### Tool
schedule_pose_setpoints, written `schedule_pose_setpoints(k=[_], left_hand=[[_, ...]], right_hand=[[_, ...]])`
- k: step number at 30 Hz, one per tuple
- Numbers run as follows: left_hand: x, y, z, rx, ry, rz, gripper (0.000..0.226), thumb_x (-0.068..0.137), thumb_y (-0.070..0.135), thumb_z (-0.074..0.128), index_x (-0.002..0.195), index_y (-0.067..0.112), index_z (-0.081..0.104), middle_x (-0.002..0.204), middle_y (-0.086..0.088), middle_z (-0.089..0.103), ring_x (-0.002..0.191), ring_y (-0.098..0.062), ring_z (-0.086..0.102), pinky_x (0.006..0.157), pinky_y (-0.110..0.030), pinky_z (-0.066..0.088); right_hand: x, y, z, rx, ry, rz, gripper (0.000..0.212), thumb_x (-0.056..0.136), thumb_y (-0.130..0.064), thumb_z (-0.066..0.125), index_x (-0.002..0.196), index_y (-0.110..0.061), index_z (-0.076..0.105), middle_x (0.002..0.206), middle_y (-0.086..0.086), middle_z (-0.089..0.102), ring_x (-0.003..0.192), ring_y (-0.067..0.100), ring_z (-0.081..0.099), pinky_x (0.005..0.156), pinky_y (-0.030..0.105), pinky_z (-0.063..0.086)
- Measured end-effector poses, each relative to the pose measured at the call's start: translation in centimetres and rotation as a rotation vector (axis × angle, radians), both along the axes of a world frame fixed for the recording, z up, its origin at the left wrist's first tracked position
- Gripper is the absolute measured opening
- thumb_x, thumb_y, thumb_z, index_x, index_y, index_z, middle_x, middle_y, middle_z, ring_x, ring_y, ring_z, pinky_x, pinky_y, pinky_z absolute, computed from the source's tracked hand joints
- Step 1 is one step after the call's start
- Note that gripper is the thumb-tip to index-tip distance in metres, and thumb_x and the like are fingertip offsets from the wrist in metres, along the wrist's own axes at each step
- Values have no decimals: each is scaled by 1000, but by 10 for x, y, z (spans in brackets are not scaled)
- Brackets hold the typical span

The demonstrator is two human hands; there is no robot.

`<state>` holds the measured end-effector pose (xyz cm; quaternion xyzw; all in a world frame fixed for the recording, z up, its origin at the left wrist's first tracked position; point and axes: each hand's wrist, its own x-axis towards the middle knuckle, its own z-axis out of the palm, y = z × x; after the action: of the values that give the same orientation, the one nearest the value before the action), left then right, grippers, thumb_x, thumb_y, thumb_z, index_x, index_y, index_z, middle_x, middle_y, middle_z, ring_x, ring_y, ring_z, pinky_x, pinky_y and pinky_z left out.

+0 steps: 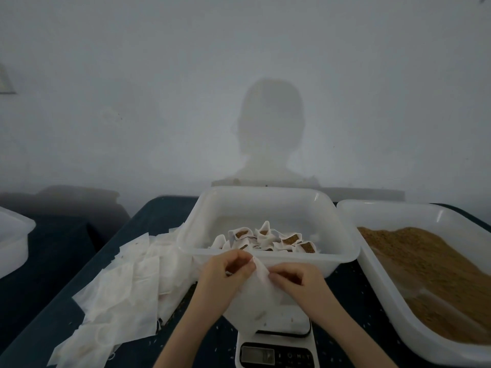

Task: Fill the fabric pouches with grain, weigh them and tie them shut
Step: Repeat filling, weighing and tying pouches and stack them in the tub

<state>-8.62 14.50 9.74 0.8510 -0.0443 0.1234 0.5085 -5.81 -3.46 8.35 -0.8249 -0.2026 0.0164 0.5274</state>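
Here, both hands meet over a small white digital kitchen scale (276, 349) on the dark blue bench (66, 261). The left hand (225, 274) and the right hand (295, 277) each pinch the upper edge of a thin, white, flat fabric pouch (255, 296), fingers closed on the cloth at its mouth. The pouch hangs from those grips, and its lower part drapes down over the scale's platform. Just behind the hands stands a translucent white square plastic tub (342, 235), holding several filled white pouches (268, 239), open-mouthed with brown grain showing inside. To the right, a larger white plastic tray (377, 264) carries a heap of loose golden-brown grain (435, 264). To the left of the tub, a spread pile of empty flat white pouches (125, 288) lies on the bench. Another white container's corner (13, 240) shows at the far left edge.
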Motion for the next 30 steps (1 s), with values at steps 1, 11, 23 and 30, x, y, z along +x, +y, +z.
schedule_pose_setpoints(k=[1,11,23,30], left_hand=[[0,-2,-1,-6,3,-3,16,88,21,64,83,35,66,79,24,67,79,8,59,69,-5,42],[-11,-23,-21,368,-78,-172,100,52,73,60,123,70,-11,124,59,5,115,35,9,93,4,15],[2,-34,-42,109,-19,-115,57,77,36,73,126,38,43,112,20,59,103,7,54,89,-22,49],[-1,-35,-43,228,-46,-81,57,79,36,69,129,35,42,118,24,53,109,9,49,94,-17,43]], right_hand=[[0,-2,0,34,55,18,15,87,-17,68,87,-30,75,87,-10,74,83,7,66,75,17,51],[-4,-2,-3,271,203,-112,31,85,-15,70,59,-11,55,52,-2,54,45,6,50,45,13,38],[-17,-4,9,334,262,18,33,98,-26,48,70,-14,63,53,-8,57,44,5,47,43,16,33],[-16,-12,8,261,251,10,9,96,-11,54,93,-8,62,67,-4,66,47,8,52,42,16,34]])
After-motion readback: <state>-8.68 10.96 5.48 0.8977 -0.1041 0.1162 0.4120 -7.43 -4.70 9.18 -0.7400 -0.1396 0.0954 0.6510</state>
